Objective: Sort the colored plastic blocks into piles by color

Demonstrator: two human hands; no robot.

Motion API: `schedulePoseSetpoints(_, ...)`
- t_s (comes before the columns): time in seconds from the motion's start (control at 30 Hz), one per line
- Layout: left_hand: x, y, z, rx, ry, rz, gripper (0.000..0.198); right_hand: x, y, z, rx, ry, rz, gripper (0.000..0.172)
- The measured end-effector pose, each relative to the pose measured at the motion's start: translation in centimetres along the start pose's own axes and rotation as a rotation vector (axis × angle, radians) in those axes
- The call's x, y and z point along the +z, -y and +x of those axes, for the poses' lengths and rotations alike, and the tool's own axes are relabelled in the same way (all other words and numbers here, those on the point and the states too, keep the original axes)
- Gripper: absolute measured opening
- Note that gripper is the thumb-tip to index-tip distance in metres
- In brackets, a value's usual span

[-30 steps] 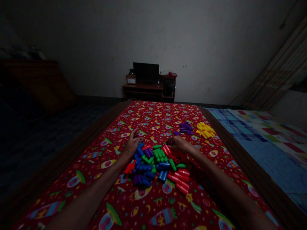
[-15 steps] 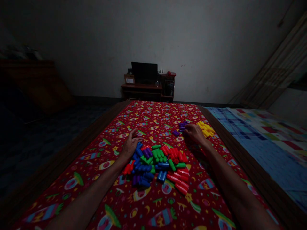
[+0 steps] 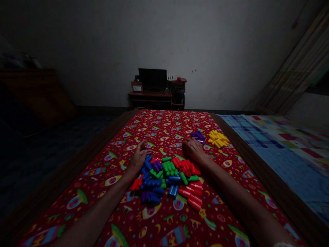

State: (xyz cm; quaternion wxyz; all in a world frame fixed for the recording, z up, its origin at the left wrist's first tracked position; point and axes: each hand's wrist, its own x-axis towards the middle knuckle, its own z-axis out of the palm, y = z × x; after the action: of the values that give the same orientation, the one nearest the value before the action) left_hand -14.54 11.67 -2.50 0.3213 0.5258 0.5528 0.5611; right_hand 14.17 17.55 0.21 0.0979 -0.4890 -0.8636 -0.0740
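Beside the far left edge of a mixed pile of plastic pieces, my left hand (image 3: 139, 158) rests with its fingers apart, next to blue pieces (image 3: 147, 164). My right hand (image 3: 193, 148) is above the cloth, just in front of a small purple heap (image 3: 197, 135). Its fingers curl downward, and whatever they hold is hidden under the hand. In the mixed pile lie green pieces (image 3: 169, 166), red pieces (image 3: 192, 193) and a purple pair (image 3: 157, 166). Several pieces look like short tubes, some joined side by side.
Yellow pieces (image 3: 218, 138) form a separate heap right of the purple one. A red patterned cloth (image 3: 164, 219) covers the long table. Against the wall stands a desk (image 3: 150, 97) with a dark monitor (image 3: 153, 79). A bed with a blue sheet (image 3: 257, 147) is on the right.
My right hand has moved left and slightly nearer, away from the purple heap's right side, covering where a lone purple piece lay. My left hand keeps its place.
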Motion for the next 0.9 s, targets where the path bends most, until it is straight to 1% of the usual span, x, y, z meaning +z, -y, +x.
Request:
schedulePoseSetpoints(0.07, -0.1, 0.1, 0.0, 0.005, 0.002, 0.004, 0.052, 0.3, -0.1, -0.2, 0.026, -0.004, -0.026, 0.042)
schedulePoseSetpoints(0.17, -0.1, 0.2, 0.0, -0.004, 0.001, 0.018, 0.053, 0.3, -0.2, -0.5, 0.071, 0.004, -0.05, 0.044)
schedulePoseSetpoints(0.3, -0.1, 0.0, -0.1, -0.012, 0.01, 0.037, 0.053, -0.5, -0.4, -0.4, 0.061, -0.021, 0.015, 0.04)
schedulePoseSetpoints(0.4, 0.0, -0.3, -0.1, -0.015, -0.001, 0.019, 0.053, -2.2, -1.8, 0.0, 0.11, -0.08, 0.067, 0.032)
schedulePoseSetpoints(0.5, 0.1, -0.4, -0.1, 0.006, 0.0, 0.012, 0.052, -3.6, -3.9, 0.0, 0.253, -0.163, 0.064, 0.025)
schedulePoseSetpoints(0.6, 0.0, -0.4, 0.0, 0.026, 0.007, 0.012, 0.053, -3.7, -5.5, -0.4, 0.334, -0.191, 0.093, 0.023)
schedulePoseSetpoints(0.73, 0.0, -0.2, 0.1, 0.004, -0.009, 0.012, 0.051, -2.8, -6.5, -0.7, 0.342, -0.202, 0.181, 0.022)
schedulePoseSetpoints(0.8, 0.1, -0.1, 0.2, -0.015, -0.018, 0.006, 0.05, -2.8, -6.6, -0.7, 0.342, -0.268, 0.229, 0.024)
schedulePoseSetpoints(0.9, 0.1, 0.0, 0.2, -0.023, -0.013, 0.003, 0.05, -3.7, -6.3, -0.4, 0.321, -0.366, 0.308, 0.028)
